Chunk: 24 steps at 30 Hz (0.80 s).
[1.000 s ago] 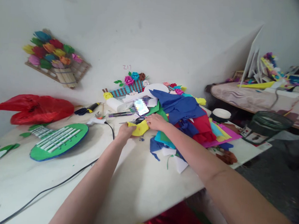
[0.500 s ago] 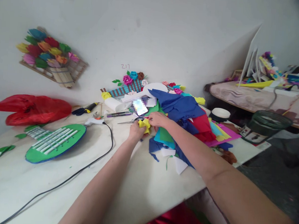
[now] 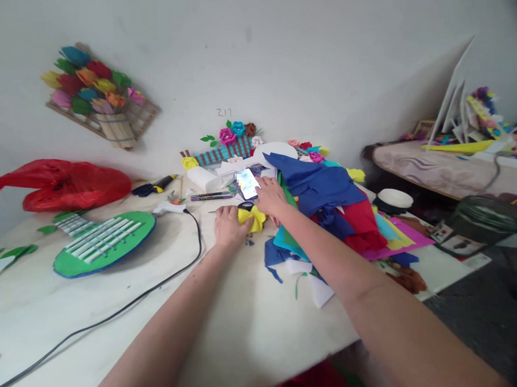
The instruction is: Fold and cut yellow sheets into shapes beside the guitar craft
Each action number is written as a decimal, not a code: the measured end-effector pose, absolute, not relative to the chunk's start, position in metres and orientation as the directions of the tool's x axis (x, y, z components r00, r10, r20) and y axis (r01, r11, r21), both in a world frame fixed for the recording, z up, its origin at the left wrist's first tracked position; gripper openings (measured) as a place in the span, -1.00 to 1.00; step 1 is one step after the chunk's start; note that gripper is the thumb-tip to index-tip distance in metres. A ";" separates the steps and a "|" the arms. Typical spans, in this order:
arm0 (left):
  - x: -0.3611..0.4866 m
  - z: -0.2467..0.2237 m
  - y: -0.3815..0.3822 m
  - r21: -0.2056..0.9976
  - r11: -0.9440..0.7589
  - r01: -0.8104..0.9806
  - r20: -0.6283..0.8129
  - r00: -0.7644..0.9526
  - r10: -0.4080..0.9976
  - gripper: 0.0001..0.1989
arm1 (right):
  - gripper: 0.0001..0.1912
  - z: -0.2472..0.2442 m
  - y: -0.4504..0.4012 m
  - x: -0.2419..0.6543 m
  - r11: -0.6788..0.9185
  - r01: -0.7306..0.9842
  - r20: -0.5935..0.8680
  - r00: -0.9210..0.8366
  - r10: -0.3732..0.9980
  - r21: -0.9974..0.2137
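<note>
My left hand (image 3: pixel 230 228) rests low over the table, its thumb against a crumpled yellow paper flower (image 3: pixel 256 219) held at its side. Just beyond it, my right hand (image 3: pixel 270 195) reaches out with fingers extended to the edge of a lit phone (image 3: pixel 249 185). The fingertips seem to touch the screen; part of the phone is blurred out. Scissors (image 3: pixel 244 205) lie between the phone and the flower, mostly covered. Two dark pens (image 3: pixel 210 197) are left of the phone.
Blue cloth-like paper (image 3: pixel 311 182) and coloured sheets pile up at right. A green guitar-shaped craft (image 3: pixel 108 240), a white glue gun (image 3: pixel 169 207) with a black cord, and a red plastic bag (image 3: pixel 77 184) are left. A dark jar (image 3: pixel 477 225) stands far right.
My right hand has left the yellow flower and moved up to the phone. The left hand keeps the flower, its fingers more spread. The view has shifted slightly left.
</note>
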State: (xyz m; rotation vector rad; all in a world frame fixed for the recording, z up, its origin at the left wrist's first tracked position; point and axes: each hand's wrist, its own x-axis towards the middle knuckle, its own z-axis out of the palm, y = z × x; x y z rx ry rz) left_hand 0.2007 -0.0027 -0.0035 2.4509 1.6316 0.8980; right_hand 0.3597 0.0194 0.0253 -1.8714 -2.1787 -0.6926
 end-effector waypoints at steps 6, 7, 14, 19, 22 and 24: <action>0.196 -0.018 0.010 0.561 -0.378 0.736 0.318 0.230 0.920 -0.50 | -0.49 0.005 0.036 0.359 0.073 0.982 0.318 -0.126 0.940 0.175; 0.195 -0.018 0.010 0.582 -0.372 0.723 0.307 0.228 0.924 -0.49 | -0.48 0.004 0.037 0.359 0.066 0.985 0.303 -0.112 0.946 0.159; 0.164 -0.015 0.014 0.633 -0.451 0.629 0.328 0.310 0.892 -0.42 | -0.47 0.002 0.042 0.359 0.041 0.994 0.249 -0.066 0.966 0.104; 0.145 -0.016 0.017 0.656 -0.458 0.600 0.323 0.325 0.889 -0.58 | -0.47 0.001 0.044 0.358 0.035 0.993 0.224 -0.059 0.973 0.113; 0.139 -0.017 0.018 0.649 -0.438 0.622 0.295 0.325 0.898 -0.56 | -0.48 0.002 0.044 0.357 0.040 0.990 0.224 -0.070 0.972 0.135; 0.134 -0.017 0.017 0.640 -0.434 0.634 0.286 0.328 0.901 -0.54 | -0.49 0.002 0.044 0.357 0.041 0.989 0.226 -0.074 0.971 0.144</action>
